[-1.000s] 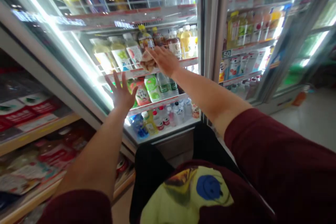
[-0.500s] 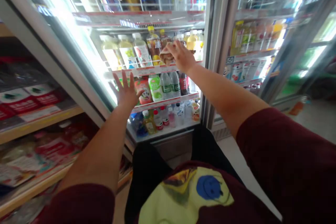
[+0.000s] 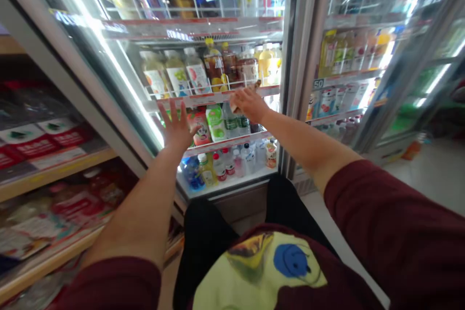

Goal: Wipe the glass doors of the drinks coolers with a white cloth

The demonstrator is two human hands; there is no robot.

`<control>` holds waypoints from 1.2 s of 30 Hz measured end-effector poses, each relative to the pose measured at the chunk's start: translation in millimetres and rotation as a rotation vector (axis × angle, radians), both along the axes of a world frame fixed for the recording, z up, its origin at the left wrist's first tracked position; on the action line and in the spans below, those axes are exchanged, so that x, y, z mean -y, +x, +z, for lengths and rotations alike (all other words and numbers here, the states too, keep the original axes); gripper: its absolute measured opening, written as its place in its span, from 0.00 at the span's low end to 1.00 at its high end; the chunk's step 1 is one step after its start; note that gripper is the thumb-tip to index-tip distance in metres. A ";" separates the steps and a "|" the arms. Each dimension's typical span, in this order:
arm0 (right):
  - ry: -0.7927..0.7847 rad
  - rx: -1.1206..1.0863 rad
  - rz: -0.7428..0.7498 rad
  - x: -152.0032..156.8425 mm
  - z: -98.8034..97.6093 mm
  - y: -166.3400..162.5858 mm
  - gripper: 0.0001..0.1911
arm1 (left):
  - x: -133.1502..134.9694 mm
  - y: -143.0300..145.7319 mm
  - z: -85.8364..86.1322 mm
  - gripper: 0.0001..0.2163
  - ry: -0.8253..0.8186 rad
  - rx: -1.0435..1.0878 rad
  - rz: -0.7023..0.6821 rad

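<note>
My left hand [image 3: 177, 128] is spread flat against the glass door of a lit drinks cooler, in front of its middle shelves. Higher and to the right, my right hand [image 3: 252, 105] is closed on a crumpled brownish cloth [image 3: 235, 103], which shows at its fingertips and above its knuckles. Cloth and fingers lie at the glass, over the shelf edge [image 3: 214, 99] and the clear green-labelled bottles [image 3: 230, 123] below. A peach-red drink pack [image 3: 201, 129] and a green-and-white bottle [image 3: 216, 123] show between my hands, behind the glass.
A metal door frame [image 3: 303, 58] runs up the right side, with another glass-fronted cooler beyond. Wooden shelves [image 3: 61, 171] with packaged goods stand at the left. Bottles [image 3: 220, 167] fill the cooler's bottom, just above my knees.
My right hand has moved down with the cloth, from in front of the bottle row to the shelf edge below it. My left hand has stayed nearly where it was.
</note>
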State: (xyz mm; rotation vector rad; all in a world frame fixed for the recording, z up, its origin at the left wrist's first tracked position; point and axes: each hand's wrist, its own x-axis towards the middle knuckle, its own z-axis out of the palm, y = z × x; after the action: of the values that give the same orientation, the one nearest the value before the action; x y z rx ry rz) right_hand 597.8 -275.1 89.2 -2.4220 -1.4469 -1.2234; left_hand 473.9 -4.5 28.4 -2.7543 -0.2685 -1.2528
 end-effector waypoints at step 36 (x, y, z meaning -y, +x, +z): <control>0.294 -0.041 -0.205 85.2 -7.4 59.1 0.19 | 4.1 2.5 -1.3 0.44 -0.035 -0.005 0.050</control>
State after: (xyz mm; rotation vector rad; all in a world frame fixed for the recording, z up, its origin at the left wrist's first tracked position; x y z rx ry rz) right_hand 656.9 -360.3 81.9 -2.4173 -0.9468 -1.3089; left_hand 476.4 -8.5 27.2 -2.7613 -0.3599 -1.2415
